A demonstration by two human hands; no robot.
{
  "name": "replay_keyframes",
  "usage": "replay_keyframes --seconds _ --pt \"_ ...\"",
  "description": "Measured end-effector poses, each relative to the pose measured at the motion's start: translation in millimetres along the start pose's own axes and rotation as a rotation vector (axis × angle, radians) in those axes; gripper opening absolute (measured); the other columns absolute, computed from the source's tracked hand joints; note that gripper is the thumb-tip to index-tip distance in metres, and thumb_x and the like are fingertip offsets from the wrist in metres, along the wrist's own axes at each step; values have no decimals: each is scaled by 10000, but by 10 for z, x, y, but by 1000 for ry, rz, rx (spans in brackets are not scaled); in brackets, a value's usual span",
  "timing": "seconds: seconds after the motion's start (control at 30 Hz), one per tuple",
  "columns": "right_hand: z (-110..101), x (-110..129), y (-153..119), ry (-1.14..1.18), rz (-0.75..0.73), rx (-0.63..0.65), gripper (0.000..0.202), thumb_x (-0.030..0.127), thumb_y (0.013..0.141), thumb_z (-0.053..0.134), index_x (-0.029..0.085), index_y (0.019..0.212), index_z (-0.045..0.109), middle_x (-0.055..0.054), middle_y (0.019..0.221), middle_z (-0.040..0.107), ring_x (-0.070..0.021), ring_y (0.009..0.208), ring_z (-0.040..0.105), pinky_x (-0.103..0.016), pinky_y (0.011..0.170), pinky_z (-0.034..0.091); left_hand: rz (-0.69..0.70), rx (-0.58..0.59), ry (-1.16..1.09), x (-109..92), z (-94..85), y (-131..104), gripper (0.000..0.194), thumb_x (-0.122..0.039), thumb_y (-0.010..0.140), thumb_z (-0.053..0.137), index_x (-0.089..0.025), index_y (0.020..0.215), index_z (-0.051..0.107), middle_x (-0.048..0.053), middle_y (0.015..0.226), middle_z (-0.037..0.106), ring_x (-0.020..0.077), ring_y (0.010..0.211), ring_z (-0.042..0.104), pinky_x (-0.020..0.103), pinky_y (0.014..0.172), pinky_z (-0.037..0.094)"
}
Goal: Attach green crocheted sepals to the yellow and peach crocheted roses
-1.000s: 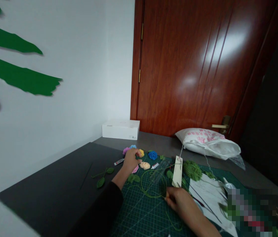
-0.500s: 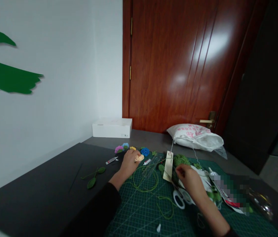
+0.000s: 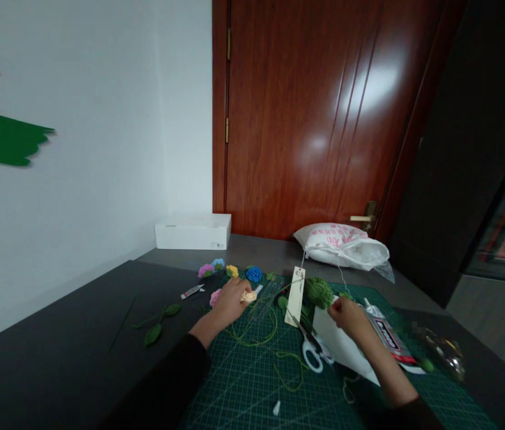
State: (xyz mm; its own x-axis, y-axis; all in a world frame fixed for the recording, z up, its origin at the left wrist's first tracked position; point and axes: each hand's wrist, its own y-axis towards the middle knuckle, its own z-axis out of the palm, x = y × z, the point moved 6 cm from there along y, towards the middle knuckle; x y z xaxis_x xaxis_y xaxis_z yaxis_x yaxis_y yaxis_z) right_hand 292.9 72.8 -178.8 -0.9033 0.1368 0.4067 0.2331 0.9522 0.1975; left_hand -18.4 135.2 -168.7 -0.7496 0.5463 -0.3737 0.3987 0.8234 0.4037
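My left hand [image 3: 233, 300] is closed round a cream crocheted flower [image 3: 248, 297], which shows past its fingertips. Beside that hand lies a pink flower [image 3: 215, 297], partly hidden by it. My right hand [image 3: 347, 315] has its fingers pinched together at the edge of a green yarn ball [image 3: 318, 292]; anything between them is too small to make out. Beneath the right forearm is a white sheet [image 3: 340, 343]. White-handled scissors [image 3: 312, 356] lie between the hands, close to a cream tag [image 3: 296, 297]. Loops of thin green cord [image 3: 252, 343] rest near the left wrist.
Blue [image 3: 254, 273], yellow [image 3: 232, 270] and purple [image 3: 205, 271] flowers lie toward the back of the cutting mat [image 3: 234, 388]. A small tube [image 3: 192, 291] and a leaf sprig [image 3: 153, 334] are at left. Farther right are a large glue tube [image 3: 389, 334] and a white bag [image 3: 344, 245].
The view has swung slightly right. My left hand has drawn the cream flower a little nearer, uncovering the pink one. My right hand has shifted right, away from the tag, and the white sheet shows more.
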Motion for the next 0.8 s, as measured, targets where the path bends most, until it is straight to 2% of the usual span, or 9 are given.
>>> replay_keyframes --seconds 0.1,0.2,0.4,0.63,0.8 --pt "-74 -10 18 67 -1 -57 185 206 839 522 158 779 690 -94 730 739 -194 648 680 -257 573 395 -3 5 4 -13 18 -17 256 -4 704 586 -184 884 616 78 983 609 252 1004 549 346 858 409" --pt "-54 26 -6 133 -8 -90 175 225 813 522 174 737 670 -90 714 741 -213 663 690 -264 589 414 14 4 14 -91 40 -68 270 -6 717 569 -183 917 607 84 1005 603 250 1015 538 351 871 408" --pt "-6 71 -66 280 -37 -167 330 399 860 413 168 859 648 -145 795 744 -267 725 695 -310 633 451 96 22 20 -337 74 -165 288 -22 748 543 -203 969 581 79 1066 586 248 1059 502 365 919 398" --pt "314 409 -188 391 -198 -68 342 493 834 419 221 733 599 -66 635 687 -230 577 630 -299 555 433 129 54 4 -479 112 -222 276 -65 755 574 -211 988 564 75 1076 571 256 1057 488 374 945 394" --pt "527 649 -318 411 -307 59 350 483 860 401 221 735 597 -39 648 681 -211 586 634 -279 558 432 125 60 -13 -539 121 -275 234 -92 790 566 -205 994 568 79 1066 585 252 1053 508 380 960 397"
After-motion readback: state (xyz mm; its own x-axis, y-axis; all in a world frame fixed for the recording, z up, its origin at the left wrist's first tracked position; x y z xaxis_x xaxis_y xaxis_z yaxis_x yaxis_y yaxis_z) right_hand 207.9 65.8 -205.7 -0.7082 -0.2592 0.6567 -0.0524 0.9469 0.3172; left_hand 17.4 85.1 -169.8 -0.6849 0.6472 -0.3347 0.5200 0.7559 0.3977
